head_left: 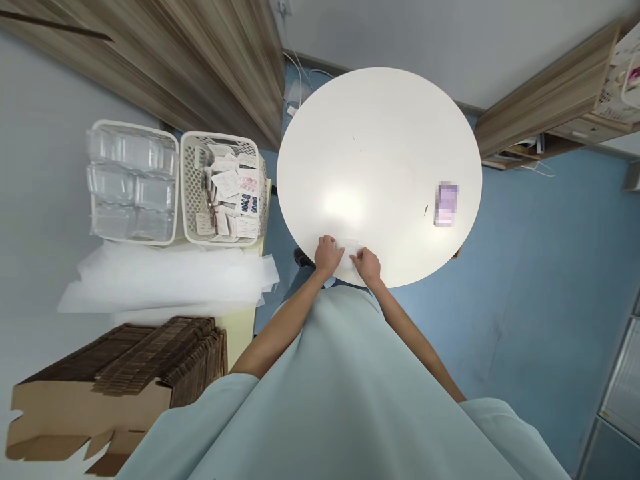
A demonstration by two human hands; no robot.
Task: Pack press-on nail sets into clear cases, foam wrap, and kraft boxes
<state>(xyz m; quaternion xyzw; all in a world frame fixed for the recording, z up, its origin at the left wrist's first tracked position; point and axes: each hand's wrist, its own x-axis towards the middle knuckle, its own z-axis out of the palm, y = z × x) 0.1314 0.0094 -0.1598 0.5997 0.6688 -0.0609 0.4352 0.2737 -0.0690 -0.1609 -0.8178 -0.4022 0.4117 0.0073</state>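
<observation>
At the near edge of the round white table (390, 140), a small, see-through whitish plastic piece (349, 248) lies between my two hands. It hardly stands out against the tabletop, so I cannot tell its exact kind. My left hand (327, 257) grips its left side, with the thumb reaching inward and the fingers curled. On the opposite side, my right hand (368, 265) pinches the edge between thumb and bent fingers.
A blurred-out purple item (447, 204) lies at the table's right. To the left stand a basket of clear plastic boxes (135, 187) and a basket of pill packs (223, 190). White foam sheets (175, 277) and folded brown cartons (160, 360) lie nearer me.
</observation>
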